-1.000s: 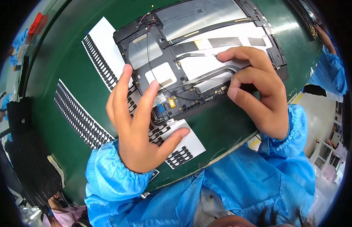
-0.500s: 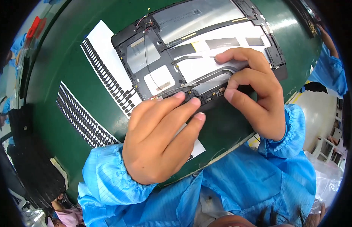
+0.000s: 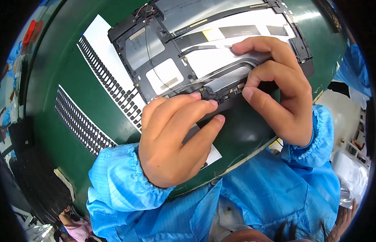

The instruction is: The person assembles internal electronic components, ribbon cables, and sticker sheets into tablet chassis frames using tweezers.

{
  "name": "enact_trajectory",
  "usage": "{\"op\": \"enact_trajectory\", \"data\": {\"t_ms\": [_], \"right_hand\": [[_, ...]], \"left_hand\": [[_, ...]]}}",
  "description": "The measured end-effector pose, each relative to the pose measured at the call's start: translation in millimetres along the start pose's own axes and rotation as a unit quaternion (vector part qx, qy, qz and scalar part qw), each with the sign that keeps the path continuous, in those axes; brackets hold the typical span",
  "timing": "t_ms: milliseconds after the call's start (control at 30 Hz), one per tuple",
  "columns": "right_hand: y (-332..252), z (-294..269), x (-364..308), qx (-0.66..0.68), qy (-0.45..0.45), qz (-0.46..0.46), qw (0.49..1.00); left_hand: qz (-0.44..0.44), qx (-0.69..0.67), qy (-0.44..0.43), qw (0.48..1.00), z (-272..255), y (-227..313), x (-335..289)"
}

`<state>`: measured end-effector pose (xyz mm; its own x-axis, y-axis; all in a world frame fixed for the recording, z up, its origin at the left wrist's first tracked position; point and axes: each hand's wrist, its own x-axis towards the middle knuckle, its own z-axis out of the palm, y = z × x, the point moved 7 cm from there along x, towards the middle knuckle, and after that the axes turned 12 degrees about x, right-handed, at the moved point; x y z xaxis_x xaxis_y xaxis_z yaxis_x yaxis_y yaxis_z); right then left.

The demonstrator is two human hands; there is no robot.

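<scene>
An opened tablet-like device [image 3: 168, 76] lies on a green table, its black frame holding silvery and white panels, dark flat cables and a thin loose wire. My left hand [image 3: 176, 137] rests with fingers spread along its near edge, index and middle fingertips touching the frame. My right hand [image 3: 281, 84] bends over the near right part. Its index fingertip is by the end of a narrow dark flat cable [image 3: 200, 48], while thumb and middle finger close together at the near edge. A glossy clear film [image 3: 224, 80] runs towards them; whether they grip it is hidden.
White sheets carrying rows of small black pieces lie to the left, one beside the device [image 3: 101, 34] and another [image 3: 81, 121] farther left. A pile of black strips [image 3: 38, 177] sits at lower left. Another person's blue sleeve [image 3: 354, 74] shows at right.
The whole view has shifted slightly, and the device appears a little larger. Both hands keep nearly the same pose on it, with the right index finger still by the flat cable's end.
</scene>
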<state>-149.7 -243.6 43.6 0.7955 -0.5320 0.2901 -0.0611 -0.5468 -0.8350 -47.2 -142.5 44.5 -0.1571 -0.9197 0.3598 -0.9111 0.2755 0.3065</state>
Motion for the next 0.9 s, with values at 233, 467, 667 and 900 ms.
{"op": "enact_trajectory", "data": {"t_ms": [233, 467, 667, 900], "right_hand": [[2, -2, -3, 0.001, -0.015, -0.021, 1.000], [1, -6, -6, 0.058, -0.029, -0.074, 0.995], [-1, -4, -8, 0.023, 0.011, -0.088, 0.996], [-4, 0, -8, -0.013, 0.025, -0.105, 0.994]], "left_hand": [[0.050, 0.093, -0.058, 0.993, 13, 8, 1], [0.065, 0.204, -0.063, 0.975, 12, 17, 2], [0.067, 0.157, -0.050, 0.984, 13, 14, -5], [0.061, 0.167, -0.051, 0.983, 12, 14, -8]]}}
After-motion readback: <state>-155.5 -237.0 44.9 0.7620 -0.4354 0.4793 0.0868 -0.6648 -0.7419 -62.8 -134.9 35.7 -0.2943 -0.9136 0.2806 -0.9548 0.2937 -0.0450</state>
